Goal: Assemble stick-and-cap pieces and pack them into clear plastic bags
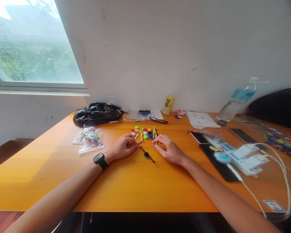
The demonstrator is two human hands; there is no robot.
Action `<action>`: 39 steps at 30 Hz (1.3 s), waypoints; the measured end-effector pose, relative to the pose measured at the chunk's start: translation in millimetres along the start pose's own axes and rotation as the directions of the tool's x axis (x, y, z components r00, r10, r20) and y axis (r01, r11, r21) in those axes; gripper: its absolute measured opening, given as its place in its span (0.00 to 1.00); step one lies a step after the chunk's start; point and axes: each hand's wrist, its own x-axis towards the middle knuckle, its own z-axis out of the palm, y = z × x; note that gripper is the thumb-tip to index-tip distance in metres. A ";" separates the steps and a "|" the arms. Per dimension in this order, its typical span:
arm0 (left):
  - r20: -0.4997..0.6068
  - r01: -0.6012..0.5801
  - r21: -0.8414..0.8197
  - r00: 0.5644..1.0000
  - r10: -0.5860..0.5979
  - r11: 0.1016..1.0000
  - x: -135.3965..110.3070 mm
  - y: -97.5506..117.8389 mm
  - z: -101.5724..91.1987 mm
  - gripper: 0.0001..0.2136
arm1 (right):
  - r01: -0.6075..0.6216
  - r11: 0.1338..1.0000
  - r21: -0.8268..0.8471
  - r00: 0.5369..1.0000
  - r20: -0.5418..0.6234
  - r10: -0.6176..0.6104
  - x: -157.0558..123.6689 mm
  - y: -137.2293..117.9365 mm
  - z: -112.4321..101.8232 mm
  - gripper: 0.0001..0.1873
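Note:
My left hand (124,147), with a black watch on the wrist, is closed on a blue plastic arrow (139,143) whose pointed end sticks out past the fingertips. My right hand (169,149) pinches at a small blue plastic piece (154,144), mostly hidden by the fingers. Between the hands and slightly nearer lies a spinner with a black arrow (150,158) on a round base. Just beyond the hands sit several coloured discs (145,133) in red, yellow, white, green, black and blue. Loose coloured arrows (142,134) lie among them, and more stand to their right.
Clear bags of coloured parts (89,139) and a black plastic bag (97,114) lie at left. A yellow drink carton (169,105), glasses (158,120) and papers (201,119) are along the wall. At right are phones (199,137), a power strip (237,158) with cables and a water bottle (235,103).

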 end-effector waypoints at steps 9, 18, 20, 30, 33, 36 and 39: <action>0.065 0.067 -0.042 0.996 -0.064 0.997 -1.4 2.1 -1.3 0.18 | 0.102 0.992 0.079 0.966 0.229 -0.117 -8.6 -34.3 6.9 0.12; 0.159 0.104 -0.158 0.984 -0.079 0.982 -4.1 2.0 -1.6 0.20 | 0.042 0.999 0.016 0.990 0.133 -0.044 -7.4 -20.8 11.0 0.07; 0.221 0.147 -0.225 0.971 -0.096 0.963 -4.6 2.3 -2.3 0.17 | -0.004 1.000 -0.003 0.992 0.128 0.004 -6.9 -18.3 12.2 0.06; 0.486 0.249 -0.483 0.874 0.020 0.839 2.2 -9.0 -32.6 0.14 | -0.052 0.998 -0.033 0.992 0.113 0.055 -10.1 -20.3 16.7 0.03; 0.496 0.199 -0.444 0.867 0.054 0.873 2.1 -10.3 -36.6 0.10 | 0.007 0.999 -0.041 0.991 0.136 -0.002 -9.9 -21.6 16.8 0.03; 0.488 0.161 -0.417 0.870 0.071 0.894 1.5 -11.3 -35.4 0.10 | 0.059 0.998 -0.031 0.989 0.139 -0.054 -8.8 -20.6 17.5 0.06; 0.481 0.119 -0.415 0.870 0.106 0.902 0.3 -8.7 -32.4 0.10 | 0.085 0.996 -0.026 0.985 0.154 -0.080 -8.0 -19.0 18.5 0.12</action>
